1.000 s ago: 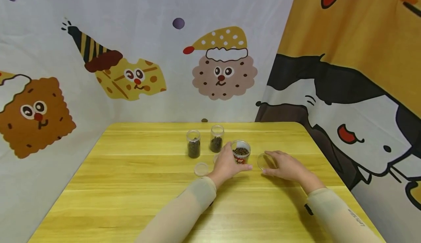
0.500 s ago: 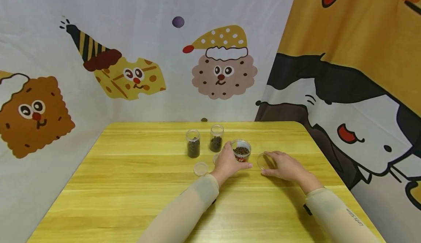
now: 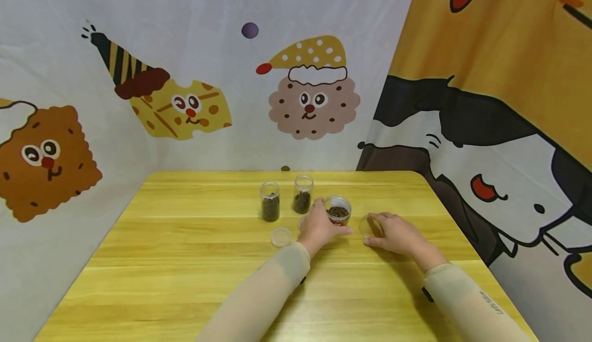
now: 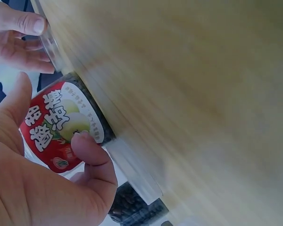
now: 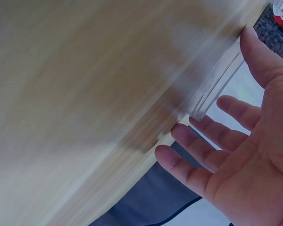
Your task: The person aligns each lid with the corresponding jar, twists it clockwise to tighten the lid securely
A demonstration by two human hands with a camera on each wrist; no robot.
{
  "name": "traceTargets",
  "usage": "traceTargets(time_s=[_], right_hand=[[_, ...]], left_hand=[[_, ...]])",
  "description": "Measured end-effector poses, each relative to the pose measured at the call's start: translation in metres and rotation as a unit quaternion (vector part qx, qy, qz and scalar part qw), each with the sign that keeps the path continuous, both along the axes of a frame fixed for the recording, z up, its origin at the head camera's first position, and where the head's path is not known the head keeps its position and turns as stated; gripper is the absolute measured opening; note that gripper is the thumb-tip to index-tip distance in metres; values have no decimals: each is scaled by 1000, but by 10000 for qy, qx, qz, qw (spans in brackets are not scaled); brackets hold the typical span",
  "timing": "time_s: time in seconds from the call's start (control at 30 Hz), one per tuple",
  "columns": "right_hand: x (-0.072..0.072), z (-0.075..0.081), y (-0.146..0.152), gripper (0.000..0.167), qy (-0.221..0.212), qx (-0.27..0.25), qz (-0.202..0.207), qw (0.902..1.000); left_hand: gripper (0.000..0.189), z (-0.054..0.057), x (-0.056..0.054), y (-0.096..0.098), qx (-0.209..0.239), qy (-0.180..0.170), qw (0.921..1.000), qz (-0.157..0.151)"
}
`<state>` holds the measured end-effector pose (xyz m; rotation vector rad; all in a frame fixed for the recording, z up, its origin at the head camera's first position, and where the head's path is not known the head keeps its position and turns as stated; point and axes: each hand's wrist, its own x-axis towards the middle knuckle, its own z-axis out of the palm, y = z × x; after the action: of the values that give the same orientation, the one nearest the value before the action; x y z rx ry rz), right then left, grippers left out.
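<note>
A wide clear plastic jar (image 3: 337,213) stands uncapped on the table, part full of small brown grains, with a red label in the left wrist view. My left hand (image 3: 319,226) is around its left side. One curled fingertip (image 4: 85,141) lies against the label, and the thumb (image 4: 20,94) points straight out past the jar. To the right, my right hand (image 3: 393,233) holds a round clear lid (image 3: 367,227) by its edges, flat at the tabletop. In the right wrist view its thumb (image 5: 252,44) and fingertips (image 5: 181,132) are at opposite sides of the lid's rim (image 5: 217,87).
Two tall, narrow clear jars, a left one (image 3: 270,203) and a right one (image 3: 302,195), stand uncapped behind, with dark contents. A clear lid (image 3: 280,237) lies left of my left hand; another lid (image 3: 301,222) is mostly hidden by it. The wooden table (image 3: 185,239) meets a printed curtain.
Both hands, the jar and the lid keep their places. The whole head view has drifted slightly to the left.
</note>
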<state>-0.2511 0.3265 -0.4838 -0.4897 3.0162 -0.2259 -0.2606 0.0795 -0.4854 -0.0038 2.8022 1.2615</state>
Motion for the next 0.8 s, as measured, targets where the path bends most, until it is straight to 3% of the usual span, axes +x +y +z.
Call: traceTargets(time_s=[0.23,0.57,0.8], right_hand=[[1,2,-4,85,1,48,-46,10000],[0,5,-5,83,-77,7,-103,9999],[1,5,-4,85,-90,-63,-189,9998]], left_hand=[[104,-1,-4,0,-68,61,10000,-40],[97,-3,-3,-2,254,160,9994,-169],[94,-2,7,-9,393,367,9979,-352]])
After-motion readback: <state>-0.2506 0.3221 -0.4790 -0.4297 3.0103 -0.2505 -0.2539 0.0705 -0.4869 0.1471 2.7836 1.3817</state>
